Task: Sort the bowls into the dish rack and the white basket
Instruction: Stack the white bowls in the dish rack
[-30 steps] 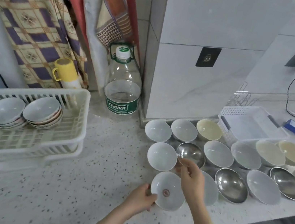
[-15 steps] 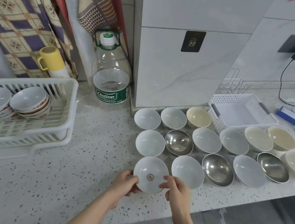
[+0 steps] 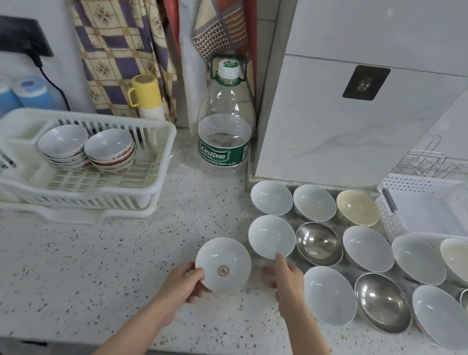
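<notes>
step: one bowl picked from the rows, likely rack-bound | left hand [image 3: 184, 284] grips marked bowl [image 3: 223, 265] by its near rim, tilted above the counter [image 3: 92, 277] | right hand [image 3: 287, 284] released, fingers loose, beside it | next: carry left to dish rack [image 3: 150, 165], nest on stacked bowls [image 3: 110, 149] | white basket [image 3: 400, 227] holds no bowls

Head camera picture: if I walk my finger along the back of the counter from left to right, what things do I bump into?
Blue containers → dish rack holding stacked bowls → yellow mug → water bottle → back row of bowls → white basket.
</notes>
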